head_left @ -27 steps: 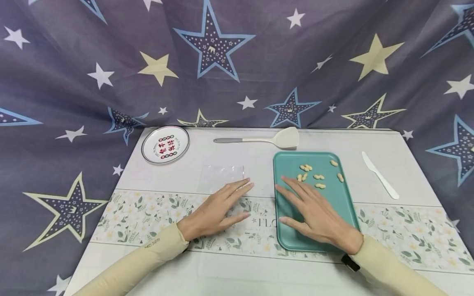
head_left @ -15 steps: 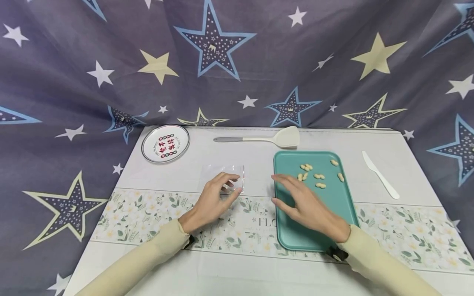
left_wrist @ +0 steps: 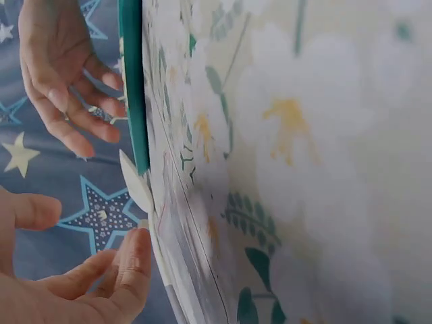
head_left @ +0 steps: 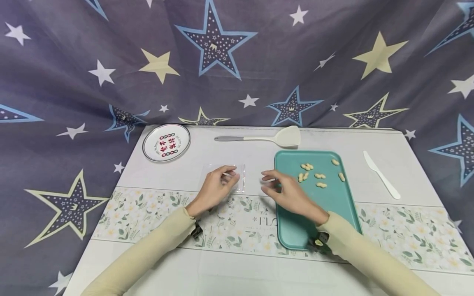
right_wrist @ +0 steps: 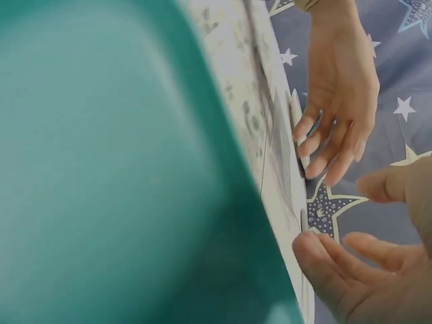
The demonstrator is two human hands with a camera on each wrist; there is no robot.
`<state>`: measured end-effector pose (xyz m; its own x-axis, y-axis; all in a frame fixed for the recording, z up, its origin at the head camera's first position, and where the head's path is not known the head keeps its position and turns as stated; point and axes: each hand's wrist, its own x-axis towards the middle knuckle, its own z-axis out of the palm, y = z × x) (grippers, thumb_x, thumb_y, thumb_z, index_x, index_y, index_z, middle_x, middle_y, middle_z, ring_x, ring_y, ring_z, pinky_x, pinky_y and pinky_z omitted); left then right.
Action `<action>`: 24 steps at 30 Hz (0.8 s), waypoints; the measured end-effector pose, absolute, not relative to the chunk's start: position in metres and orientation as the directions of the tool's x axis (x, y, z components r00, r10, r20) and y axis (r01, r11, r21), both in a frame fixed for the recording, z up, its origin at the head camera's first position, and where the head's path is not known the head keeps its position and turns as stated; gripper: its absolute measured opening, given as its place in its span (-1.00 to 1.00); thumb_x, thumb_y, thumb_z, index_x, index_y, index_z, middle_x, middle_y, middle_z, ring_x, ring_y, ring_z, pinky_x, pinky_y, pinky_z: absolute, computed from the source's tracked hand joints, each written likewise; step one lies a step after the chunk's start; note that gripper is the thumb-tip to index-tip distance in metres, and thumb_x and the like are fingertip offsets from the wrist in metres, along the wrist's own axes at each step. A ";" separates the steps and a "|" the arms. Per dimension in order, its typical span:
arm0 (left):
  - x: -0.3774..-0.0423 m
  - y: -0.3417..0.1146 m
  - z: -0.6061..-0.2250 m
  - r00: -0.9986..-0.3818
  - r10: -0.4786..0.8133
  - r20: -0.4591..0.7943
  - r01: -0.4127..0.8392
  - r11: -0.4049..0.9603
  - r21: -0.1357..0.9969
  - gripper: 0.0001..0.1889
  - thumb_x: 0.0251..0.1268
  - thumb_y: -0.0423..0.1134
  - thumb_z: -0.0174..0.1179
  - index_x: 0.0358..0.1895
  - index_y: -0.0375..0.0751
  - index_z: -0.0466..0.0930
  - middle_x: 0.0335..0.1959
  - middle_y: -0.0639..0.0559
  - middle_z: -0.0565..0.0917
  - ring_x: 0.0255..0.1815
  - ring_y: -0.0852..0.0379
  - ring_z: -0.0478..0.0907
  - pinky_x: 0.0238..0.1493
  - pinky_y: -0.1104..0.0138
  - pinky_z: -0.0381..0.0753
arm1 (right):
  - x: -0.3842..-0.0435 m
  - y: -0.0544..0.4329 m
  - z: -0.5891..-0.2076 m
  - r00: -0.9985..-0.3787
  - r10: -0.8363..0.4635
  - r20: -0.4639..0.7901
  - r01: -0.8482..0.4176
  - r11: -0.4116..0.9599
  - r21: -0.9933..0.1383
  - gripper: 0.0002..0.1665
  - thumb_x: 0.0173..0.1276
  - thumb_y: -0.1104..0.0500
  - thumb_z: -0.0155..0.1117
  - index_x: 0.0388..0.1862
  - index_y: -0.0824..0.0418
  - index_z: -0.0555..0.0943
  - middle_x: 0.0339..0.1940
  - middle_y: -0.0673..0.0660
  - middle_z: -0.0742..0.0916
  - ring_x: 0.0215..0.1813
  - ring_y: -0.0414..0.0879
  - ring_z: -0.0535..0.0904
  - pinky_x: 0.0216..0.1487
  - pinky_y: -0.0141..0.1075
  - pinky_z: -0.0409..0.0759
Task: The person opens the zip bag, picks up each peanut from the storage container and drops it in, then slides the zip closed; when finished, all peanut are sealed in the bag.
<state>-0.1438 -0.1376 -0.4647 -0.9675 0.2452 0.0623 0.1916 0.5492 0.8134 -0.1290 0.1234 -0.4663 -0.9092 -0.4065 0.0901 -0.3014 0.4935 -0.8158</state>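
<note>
A flat, clear plastic bag (head_left: 238, 186) lay on the white, flower-banded tabletop (head_left: 400, 144) to the left of the rectangular teal tray (head_left: 335, 201), with a strip of tabletop between them. One straight edge of the bag, marked by a thin reddish line, faced the tray. The hand hid part of the bag, so its long axis could not be told for sure.

The person's left hand (head_left: 214, 187) was the nearer of the two: its fingers reached over the bag, which lay below them. These fingers were loosely bent, with a gap between them and the thumb, and had hold of nothing; whether a tip touched the plastic could not be told.

The right hand (head_left: 290, 191) was above the tray, its fingertips just past the tray's left rim and pointing toward the bag, which lay well apart from them. Its fingers were gently curved, the thumb separate, and nothing was held.

Several tan, unshelled peanuts (head_left: 320, 176) lay in the far half of the tray. Beyond its far rim was a cream spatula with a grey grip (head_left: 289, 137), and to its right a white plastic knife (head_left: 381, 174).
</note>
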 end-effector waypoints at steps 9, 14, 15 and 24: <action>-0.153 -0.135 -0.467 -0.974 0.227 -0.022 0.118 0.582 0.805 -0.52 0.56 -0.09 0.17 0.37 -0.31 0.54 0.11 -0.20 0.75 0.05 -0.10 0.78 0.15 0.10 0.77 | -0.151 0.105 -0.466 -0.926 -0.358 -0.117 -0.065 0.458 -0.886 -0.42 0.51 0.13 0.29 0.43 0.30 0.49 0.18 0.28 0.75 0.11 0.14 0.78 0.00 -0.18 0.80; -0.162 -0.135 -0.470 -0.961 0.278 0.005 0.188 0.635 0.750 -0.45 0.41 -0.20 0.33 0.40 -0.28 0.51 0.22 -0.23 0.67 0.07 -0.10 0.74 0.13 0.10 0.75 | -0.160 0.095 -0.468 -0.916 -0.364 -0.170 0.000 0.423 -0.906 -0.42 0.53 0.15 0.25 0.44 0.33 0.46 0.17 0.31 0.75 0.11 0.15 0.77 0.05 -0.18 0.79; -0.164 -0.135 -0.471 -0.956 0.294 0.011 0.209 0.653 0.728 -0.41 0.36 -0.22 0.38 0.41 -0.28 0.50 0.24 -0.23 0.65 0.06 -0.10 0.72 0.11 0.10 0.75 | -0.161 0.093 -0.469 -0.915 -0.364 -0.176 0.010 0.414 -0.910 -0.42 0.52 0.16 0.25 0.44 0.34 0.46 0.17 0.31 0.75 0.12 0.15 0.76 0.06 -0.18 0.79; -0.173 -0.136 -0.472 -0.938 0.341 -0.059 0.225 0.730 0.646 -0.23 0.23 -0.06 0.49 0.47 -0.24 0.45 0.29 -0.18 0.59 0.00 -0.06 0.61 0.02 0.17 0.61 | -0.171 0.078 -0.477 -0.914 -0.336 -0.229 0.131 0.292 -0.948 -0.45 0.54 0.27 0.16 0.45 0.40 0.43 0.20 0.40 0.72 0.16 0.20 0.76 0.21 -0.16 0.75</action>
<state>-0.1734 -0.1359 -0.4725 -0.9381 0.3411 -0.0593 0.2246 0.7299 0.6456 -0.1712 0.0783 -0.4769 -0.9136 -0.3358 -0.2293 0.1305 0.2919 -0.9475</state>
